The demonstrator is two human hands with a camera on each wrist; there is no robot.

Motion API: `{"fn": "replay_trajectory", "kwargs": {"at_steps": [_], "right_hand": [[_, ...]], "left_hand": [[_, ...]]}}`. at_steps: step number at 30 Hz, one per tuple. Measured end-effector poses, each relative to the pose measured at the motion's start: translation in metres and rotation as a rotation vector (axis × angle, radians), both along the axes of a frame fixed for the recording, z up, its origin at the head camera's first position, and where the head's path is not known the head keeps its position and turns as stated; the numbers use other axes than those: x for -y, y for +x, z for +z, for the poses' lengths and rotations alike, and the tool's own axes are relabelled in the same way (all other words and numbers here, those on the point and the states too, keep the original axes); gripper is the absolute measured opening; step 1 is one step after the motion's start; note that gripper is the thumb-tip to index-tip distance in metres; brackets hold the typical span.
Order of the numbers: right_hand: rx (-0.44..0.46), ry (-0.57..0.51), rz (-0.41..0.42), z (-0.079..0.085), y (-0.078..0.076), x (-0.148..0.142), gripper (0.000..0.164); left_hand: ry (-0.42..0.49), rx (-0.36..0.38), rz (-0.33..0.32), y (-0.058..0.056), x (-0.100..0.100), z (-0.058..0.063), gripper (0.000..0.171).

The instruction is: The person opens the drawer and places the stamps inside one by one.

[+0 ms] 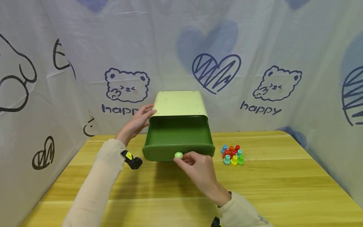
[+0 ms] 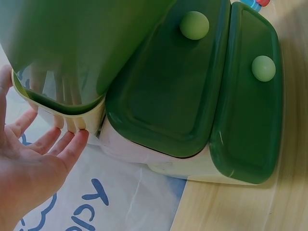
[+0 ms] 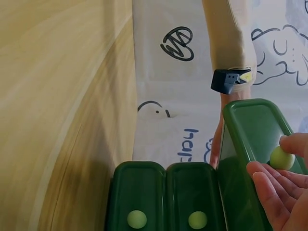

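Note:
A cream drawer cabinet [image 1: 179, 103] stands toward the back of the table, its green top drawer [image 1: 157, 154] pulled well out; the visible inside holds nothing. Between thumb and fingers, my right hand [image 1: 200, 172] pinches the pale green round drawer knob [image 1: 178, 155]. Along the cabinet's left side lies my left hand [image 1: 136, 123], with extended fingertips against the cream wall in the left wrist view. Below the pulled-out drawer, that view shows the middle drawer [image 2: 163, 91] and the bottom drawer [image 2: 248, 110], both closed and each with a round knob.
Right of the cabinet, several small colourful pegs [image 1: 233, 155] stand grouped on the wooden table [image 1: 283, 176]. A pale cloth [image 1: 170, 37] printed with hearts and bears hangs behind and at both sides. A black wrist camera [image 1: 132, 160] sits on the left sleeve.

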State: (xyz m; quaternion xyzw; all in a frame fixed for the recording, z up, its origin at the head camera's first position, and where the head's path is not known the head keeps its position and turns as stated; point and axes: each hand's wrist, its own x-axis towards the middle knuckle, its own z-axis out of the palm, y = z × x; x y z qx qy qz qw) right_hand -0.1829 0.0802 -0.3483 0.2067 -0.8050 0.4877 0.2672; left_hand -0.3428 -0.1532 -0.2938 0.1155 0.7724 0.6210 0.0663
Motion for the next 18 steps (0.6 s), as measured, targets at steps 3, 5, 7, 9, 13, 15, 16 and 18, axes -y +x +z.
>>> {"fn": "replay_trajectory", "kwargs": {"at_steps": [3,5,7,9,13,15,16,18], "right_hand": [[-0.003,0.003,0.002,-0.002,0.000,0.000,0.015],[-0.007,0.008,0.001,-0.003,0.000,0.000,0.015],[-0.010,0.012,0.001,-0.004,0.000,-0.001,0.015],[-0.011,0.016,0.003,-0.005,0.000,-0.001,0.016],[-0.006,0.018,0.019,-0.008,0.001,-0.004,0.015],[-0.001,0.032,0.028,-0.010,0.001,-0.006,0.013],[0.004,0.042,0.037,-0.012,0.001,-0.007,0.012],[0.014,0.069,0.063,-0.017,0.002,-0.011,0.011]], "left_hand": [[0.005,-0.003,-0.002,0.000,0.000,0.000,0.065],[0.009,-0.006,-0.003,0.000,0.000,-0.001,0.065],[0.015,-0.005,0.000,0.000,0.000,-0.001,0.064],[0.017,-0.006,0.000,0.001,-0.001,-0.001,0.065],[0.021,-0.012,0.005,0.001,-0.002,-0.003,0.065],[0.026,-0.017,0.008,0.001,-0.002,-0.003,0.065],[0.027,-0.021,0.009,0.001,-0.003,-0.003,0.065],[0.032,-0.025,0.016,0.001,-0.003,-0.003,0.064]]}}
